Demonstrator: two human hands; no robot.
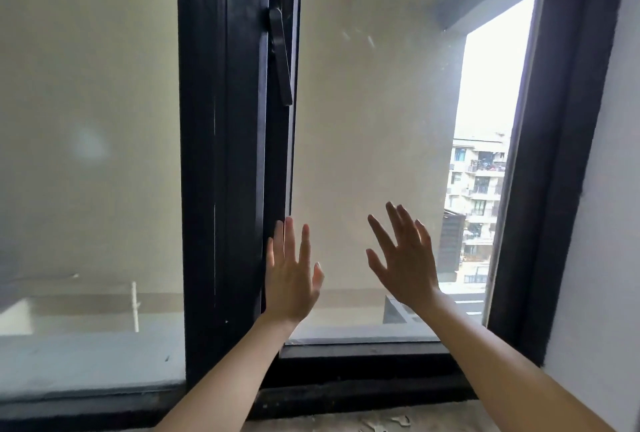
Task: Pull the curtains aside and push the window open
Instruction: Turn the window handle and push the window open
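A black-framed window sash (277, 161) fills the middle of the head view, its pane (374, 120) looking out on a pale wall. A black lever handle (281, 54) hangs down on the sash's left edge. The sash stands swung a little outward, with a gap at its bottom rail. My left hand (290, 279) is raised with fingers spread at the pane's lower left, fingertips by the sash edge. My right hand (405, 258) is spread flat in front of the pane's lower middle. I cannot tell whether either palm touches the glass. No curtain is in view.
A fixed pane (90, 154) lies to the left behind a thick black mullion (214, 172). The black outer frame (554, 172) and a white wall (609, 223) bound the right side. A dusty sill (363, 421) runs below. Apartment blocks (481, 196) show outside.
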